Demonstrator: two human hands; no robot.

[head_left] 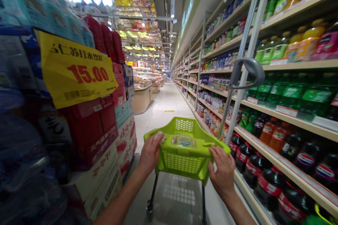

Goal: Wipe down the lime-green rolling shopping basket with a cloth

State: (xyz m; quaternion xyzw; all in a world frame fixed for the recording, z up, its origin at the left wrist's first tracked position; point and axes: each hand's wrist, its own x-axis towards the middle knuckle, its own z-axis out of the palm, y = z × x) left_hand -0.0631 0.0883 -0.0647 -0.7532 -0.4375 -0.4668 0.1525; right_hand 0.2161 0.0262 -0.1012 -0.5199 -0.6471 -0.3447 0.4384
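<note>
A lime-green plastic shopping cart stands right in front of me in the aisle, on dark legs with wheels. My left hand is closed round the left end of its handle bar. Something small, whitish and crumpled, perhaps a tissue, shows by those fingers. On the right end of the bar, my right hand grips with its fingers over the top and the thumb below. Between the hands, a clear panel with a label is set into the handle. No goods show in the visible part of the basket.
Shelves of bottled drinks line the right side, with a grey loop handle on a pole jutting out. Stacked drink cartons with a yellow price sign crowd the left. A pale tiled aisle runs ahead past display counters.
</note>
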